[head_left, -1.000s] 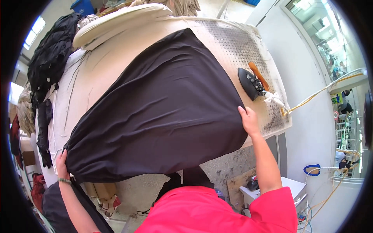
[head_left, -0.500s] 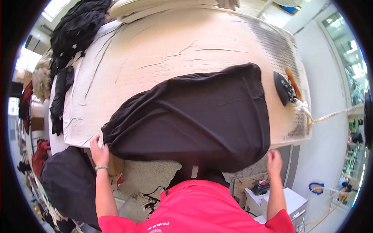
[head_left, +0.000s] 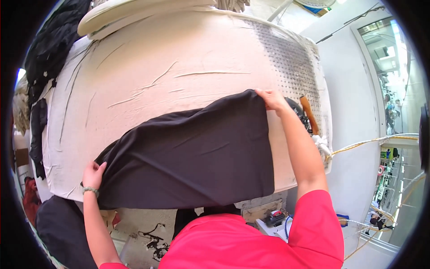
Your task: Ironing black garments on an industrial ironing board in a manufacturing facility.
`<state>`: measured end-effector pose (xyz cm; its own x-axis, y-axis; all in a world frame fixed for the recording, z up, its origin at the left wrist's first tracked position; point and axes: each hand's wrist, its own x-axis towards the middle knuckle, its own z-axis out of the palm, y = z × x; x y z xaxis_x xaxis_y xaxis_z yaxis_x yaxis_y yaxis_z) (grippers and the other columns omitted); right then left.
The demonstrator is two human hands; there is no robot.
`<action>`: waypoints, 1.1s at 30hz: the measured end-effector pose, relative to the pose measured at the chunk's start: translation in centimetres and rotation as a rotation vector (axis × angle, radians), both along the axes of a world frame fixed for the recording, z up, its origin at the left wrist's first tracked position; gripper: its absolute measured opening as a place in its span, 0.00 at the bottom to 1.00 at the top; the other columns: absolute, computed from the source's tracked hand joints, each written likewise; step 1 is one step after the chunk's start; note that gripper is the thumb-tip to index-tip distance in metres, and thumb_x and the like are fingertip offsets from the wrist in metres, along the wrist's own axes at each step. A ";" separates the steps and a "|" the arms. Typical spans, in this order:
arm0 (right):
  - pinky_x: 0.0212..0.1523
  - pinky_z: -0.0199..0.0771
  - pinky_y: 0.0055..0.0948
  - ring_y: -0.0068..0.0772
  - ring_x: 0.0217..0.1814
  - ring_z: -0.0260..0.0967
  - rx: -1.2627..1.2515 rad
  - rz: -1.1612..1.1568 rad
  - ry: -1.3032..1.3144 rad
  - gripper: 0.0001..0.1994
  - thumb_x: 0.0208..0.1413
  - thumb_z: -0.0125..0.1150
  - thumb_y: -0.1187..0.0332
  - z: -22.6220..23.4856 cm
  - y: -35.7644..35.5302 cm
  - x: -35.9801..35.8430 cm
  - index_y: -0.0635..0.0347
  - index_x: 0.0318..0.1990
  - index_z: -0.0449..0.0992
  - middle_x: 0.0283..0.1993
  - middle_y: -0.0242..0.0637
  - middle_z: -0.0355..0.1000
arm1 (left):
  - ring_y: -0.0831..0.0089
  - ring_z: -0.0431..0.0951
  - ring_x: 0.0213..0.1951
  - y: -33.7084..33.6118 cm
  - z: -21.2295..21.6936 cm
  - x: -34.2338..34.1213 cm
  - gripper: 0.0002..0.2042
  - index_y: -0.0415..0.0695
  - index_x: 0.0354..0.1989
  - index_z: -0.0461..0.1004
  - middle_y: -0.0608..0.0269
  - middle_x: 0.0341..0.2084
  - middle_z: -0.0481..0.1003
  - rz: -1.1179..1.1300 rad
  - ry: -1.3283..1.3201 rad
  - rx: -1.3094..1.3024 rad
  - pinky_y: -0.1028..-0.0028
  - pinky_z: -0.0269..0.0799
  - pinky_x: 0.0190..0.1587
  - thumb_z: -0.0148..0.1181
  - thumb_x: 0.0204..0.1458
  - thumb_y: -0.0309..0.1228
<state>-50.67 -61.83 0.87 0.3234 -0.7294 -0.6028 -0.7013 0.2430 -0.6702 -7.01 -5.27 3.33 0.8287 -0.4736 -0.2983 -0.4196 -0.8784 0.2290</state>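
A black piece of cloth [head_left: 197, 154] lies spread over the near part of a padded cream ironing table [head_left: 170, 71]. My left hand [head_left: 92, 175] grips the cloth's left end near the table's front edge; a bracelet is on that wrist. My right hand [head_left: 271, 99] pinches the cloth's far right corner and holds it on the table. Just beyond my right forearm sits a dark iron with an orange-brown handle [head_left: 307, 114], partly hidden by the arm.
Dark garments [head_left: 47, 49] are heaped at the table's far left. A cream cord [head_left: 363, 143] runs from the iron off to the right. A perforated patch [head_left: 291, 62] covers the table's right side. More dark fabric [head_left: 58, 224] hangs below left.
The cloth has gone from billowed above the table to lying flat on its near part. My right hand moved from below the table edge up to the cloth's far right corner.
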 end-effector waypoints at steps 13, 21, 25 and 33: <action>0.39 0.74 0.29 0.22 0.37 0.76 0.167 -0.340 -0.415 0.11 0.60 0.66 0.59 -0.1 -1.2 -2.1 0.57 0.42 0.83 0.36 0.28 0.80 | 0.81 0.74 0.37 0.2 -1.7 1.8 0.14 0.37 0.46 0.82 0.71 0.34 0.79 0.472 0.429 -0.615 0.78 0.69 0.46 0.66 0.59 0.36; 0.40 0.71 0.25 0.22 0.35 0.72 -0.081 -0.387 -0.369 0.12 0.60 0.68 0.61 -0.1 -0.8 -0.9 0.62 0.42 0.83 0.35 0.29 0.79 | 0.69 0.78 0.38 -2.1 -4.8 2.8 0.11 0.37 0.41 0.81 0.59 0.35 0.81 0.328 -0.290 -0.648 0.71 0.72 0.46 0.66 0.59 0.33; 0.38 0.68 0.22 0.18 0.34 0.69 -0.212 -0.437 -0.296 0.12 0.60 0.68 0.62 -0.9 -0.7 0.1 0.65 0.36 0.83 0.33 0.26 0.77 | 0.55 0.75 0.46 -3.7 -7.7 2.9 0.08 0.38 0.38 0.75 0.53 0.43 0.75 -0.030 -0.545 -0.446 0.61 0.69 0.53 0.62 0.59 0.30; 0.31 0.63 0.37 0.35 0.26 0.67 -0.813 -0.365 0.008 0.16 0.65 0.60 0.61 -1.0 0.0 0.6 0.65 0.30 0.78 0.22 0.35 0.72 | 0.52 0.78 0.36 -4.4 -4.2 5.7 0.06 0.43 0.43 0.75 0.54 0.35 0.76 -0.450 -0.667 -0.301 0.62 0.74 0.36 0.58 0.64 0.31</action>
